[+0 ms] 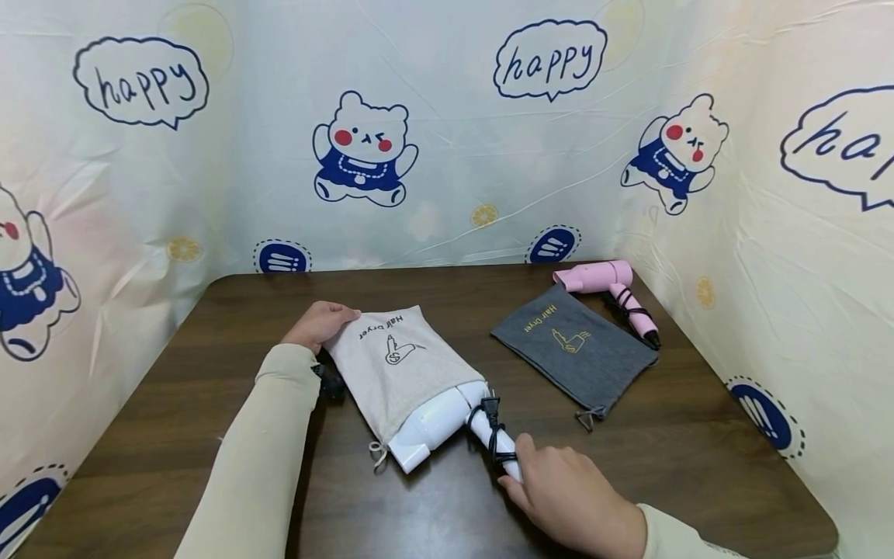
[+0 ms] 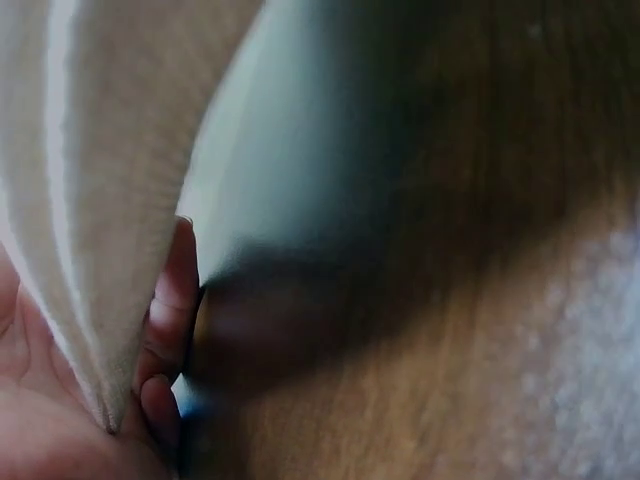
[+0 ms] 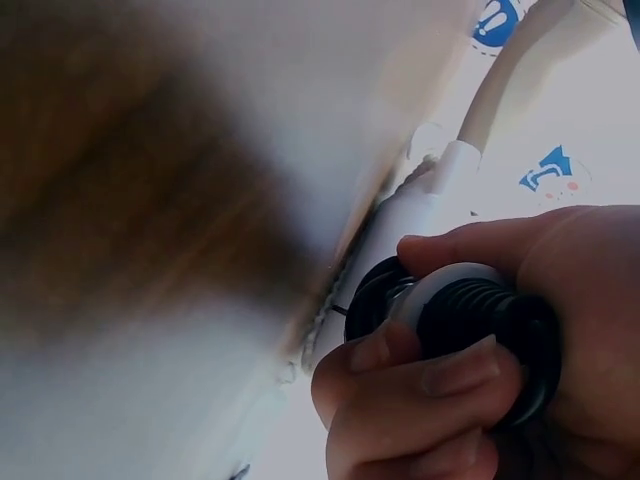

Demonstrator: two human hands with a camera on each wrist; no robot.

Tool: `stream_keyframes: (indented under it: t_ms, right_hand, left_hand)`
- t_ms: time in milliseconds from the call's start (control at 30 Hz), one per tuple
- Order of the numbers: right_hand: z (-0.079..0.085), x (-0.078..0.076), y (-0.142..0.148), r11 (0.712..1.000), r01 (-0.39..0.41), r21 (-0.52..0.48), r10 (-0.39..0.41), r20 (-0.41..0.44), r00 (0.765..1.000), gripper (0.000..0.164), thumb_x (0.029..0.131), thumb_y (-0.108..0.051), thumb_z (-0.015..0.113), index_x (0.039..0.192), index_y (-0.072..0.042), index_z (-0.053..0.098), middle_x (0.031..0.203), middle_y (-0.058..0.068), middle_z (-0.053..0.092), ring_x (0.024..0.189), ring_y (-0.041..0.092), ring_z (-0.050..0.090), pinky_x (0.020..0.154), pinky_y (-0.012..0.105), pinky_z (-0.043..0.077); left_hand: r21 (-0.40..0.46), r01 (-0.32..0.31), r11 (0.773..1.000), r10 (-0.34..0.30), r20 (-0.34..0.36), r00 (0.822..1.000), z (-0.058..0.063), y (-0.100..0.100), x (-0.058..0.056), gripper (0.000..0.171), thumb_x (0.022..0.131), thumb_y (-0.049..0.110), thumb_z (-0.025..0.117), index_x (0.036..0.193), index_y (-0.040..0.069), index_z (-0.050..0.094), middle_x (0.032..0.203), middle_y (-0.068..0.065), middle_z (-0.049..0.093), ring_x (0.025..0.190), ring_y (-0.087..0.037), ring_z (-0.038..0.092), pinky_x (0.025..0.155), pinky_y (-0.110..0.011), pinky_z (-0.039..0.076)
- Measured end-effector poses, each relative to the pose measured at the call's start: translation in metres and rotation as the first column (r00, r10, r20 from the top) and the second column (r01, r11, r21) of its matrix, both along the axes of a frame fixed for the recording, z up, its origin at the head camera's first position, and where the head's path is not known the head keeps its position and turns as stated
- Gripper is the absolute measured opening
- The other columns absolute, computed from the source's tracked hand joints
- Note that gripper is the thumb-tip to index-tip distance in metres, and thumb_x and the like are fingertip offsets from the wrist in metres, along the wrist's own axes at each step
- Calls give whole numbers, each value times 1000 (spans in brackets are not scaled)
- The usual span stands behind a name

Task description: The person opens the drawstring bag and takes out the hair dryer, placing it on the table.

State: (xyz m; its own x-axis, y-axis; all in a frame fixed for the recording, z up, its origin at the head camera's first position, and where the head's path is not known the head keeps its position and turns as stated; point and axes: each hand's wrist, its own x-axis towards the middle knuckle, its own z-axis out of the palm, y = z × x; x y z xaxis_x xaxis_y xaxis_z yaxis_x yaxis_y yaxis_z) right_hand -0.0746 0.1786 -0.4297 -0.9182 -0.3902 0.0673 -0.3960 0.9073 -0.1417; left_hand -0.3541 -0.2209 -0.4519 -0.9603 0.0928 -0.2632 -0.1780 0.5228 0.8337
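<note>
A light grey cloth pouch [image 1: 401, 373] marked "Hair Dryer" lies on the table, its mouth toward me. Out of that mouth sticks a white hair dryer [image 1: 434, 419], its barrel partly inside the cloth. My left hand [image 1: 317, 326] holds the pouch's far left corner; in the left wrist view the cloth [image 2: 110, 180] runs down between thumb and fingers. With my right hand [image 1: 576, 493] I grip the end of the dryer's handle. A black cord [image 3: 480, 315] is wrapped around this handle, and the fingers curl round both in the right wrist view.
To the right lies a dark grey pouch [image 1: 573, 353] with gold "Hair Dryer" print and a drawstring. Behind it, near the table's [image 1: 237, 334] right edge, rests a pink hair dryer [image 1: 597, 276] with its cord wound round the handle. Printed curtains [image 1: 447, 155] enclose the back and sides.
</note>
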Motion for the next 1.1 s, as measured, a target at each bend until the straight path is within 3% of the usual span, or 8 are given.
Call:
stream_keyframes:
  t_ms: [433,567,700,1000,1100]
  right_hand:
    - [1,13,10,1000,-5,0,5,-4,1000,36,94,-43,72,87,-15,52,55,-6,43,45,13,45,44,33,34]
    - [5,17,15,1000,4,-18,-3,50,999,36,95,-44,71,89,-14,51,56,-6,44,46,12,46,45,33,35]
    - [15,17,19,999,42,-34,-39,80,996,37,96,-45,71,91,-14,51,57,-7,45,47,11,45,46,32,35]
    - [28,-3,15,997,78,-18,-79,-65,995,39,96,-46,71,88,-16,48,58,-10,43,48,6,43,44,29,33]
    - [28,-16,14,996,80,-31,-82,-57,995,38,97,-45,71,87,-15,48,58,-8,44,49,8,44,45,30,35]
  left_hand:
    - [-20,-31,999,31,26,999,5,-1,-4,48,105,37,60,137,2,64,128,-19,63,95,-23,65,79,-33,53]
    - [-23,-19,1000,20,47,999,5,3,-3,47,105,37,60,138,3,64,127,-17,64,94,-21,65,78,-32,54]
    - [-40,-22,999,23,25,999,5,4,-2,44,105,36,60,134,3,67,125,-17,66,92,-21,65,77,-31,54]
    - [-28,-33,999,33,14,999,3,1,-2,43,99,40,71,124,5,73,116,-13,69,89,-21,66,76,-34,55]
    - [-32,-23,999,24,11,1000,1,0,-1,44,97,42,72,123,6,74,115,-12,71,88,-21,66,75,-33,55]
